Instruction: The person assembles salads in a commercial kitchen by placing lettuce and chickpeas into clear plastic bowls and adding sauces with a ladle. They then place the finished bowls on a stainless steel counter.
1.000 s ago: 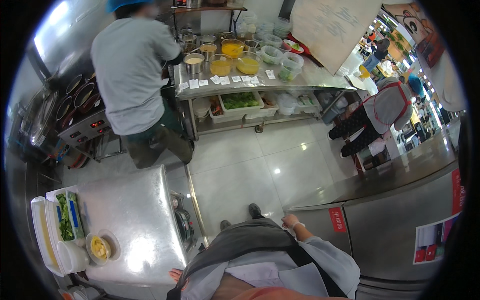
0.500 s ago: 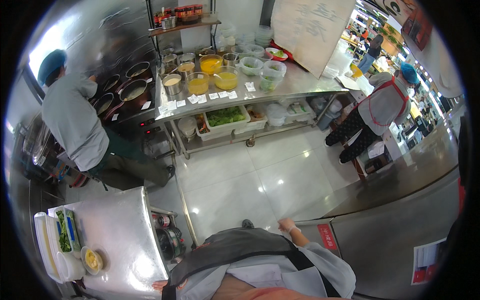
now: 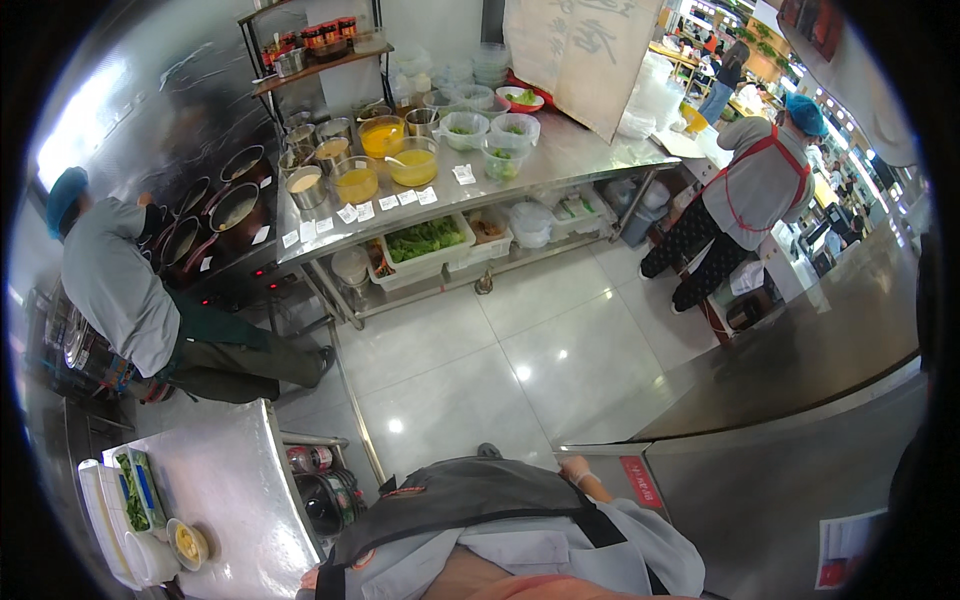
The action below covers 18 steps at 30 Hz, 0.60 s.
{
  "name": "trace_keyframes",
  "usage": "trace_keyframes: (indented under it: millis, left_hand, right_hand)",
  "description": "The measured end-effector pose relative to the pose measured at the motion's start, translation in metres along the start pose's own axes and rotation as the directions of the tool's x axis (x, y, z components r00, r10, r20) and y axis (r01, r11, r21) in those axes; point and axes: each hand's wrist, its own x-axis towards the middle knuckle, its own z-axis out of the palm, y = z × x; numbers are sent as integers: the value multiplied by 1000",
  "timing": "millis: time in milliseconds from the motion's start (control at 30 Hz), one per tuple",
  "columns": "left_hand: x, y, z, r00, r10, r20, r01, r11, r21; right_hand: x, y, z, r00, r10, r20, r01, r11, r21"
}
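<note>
My right hand (image 3: 575, 470) is low at my side, beside the upper edge of a steel cabinet (image 3: 700, 480). Its fingers are curled in, and whatever they may hold is hidden; something pale circles the wrist. At the lower left only a bit of my left hand (image 3: 309, 578) shows, by the edge of a steel table (image 3: 235, 480); my clothing hides its fingers. On that table stand a bowl of yellow pieces (image 3: 188, 543), a white tub (image 3: 152, 557) and a long container of green leaves (image 3: 132, 490).
Ahead, a steel counter (image 3: 560, 180) carries bowls of yellow liquid (image 3: 412, 162), steel pots and paper slips. Below it sits a bin of lettuce (image 3: 425, 238). One co-worker (image 3: 120, 290) stands at pans (image 3: 238, 208) on the left; another (image 3: 755, 190) stands at the right. Tiled floor (image 3: 480, 370) lies between.
My view has turned slightly, so the counter sits further left and lower. My right hand stays by the cabinet edge, and less of my left hand shows. The left co-worker's arm reaches over the pans.
</note>
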Motion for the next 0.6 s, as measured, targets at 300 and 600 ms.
trace_keyframes:
  millis: [300, 600]
  left_hand:
    - [-11, 6, -12, 996, -9, 93, 9, 1000, 1]
    - [-32, 17, -18, 993, -36, 117, 42, 998, -47]
  right_hand:
    - [15, 14, -16, 996, 59, 63, -67, 989, 130]
    - [71, 19, -32, 981, 77, 181, -105, 983, 152]
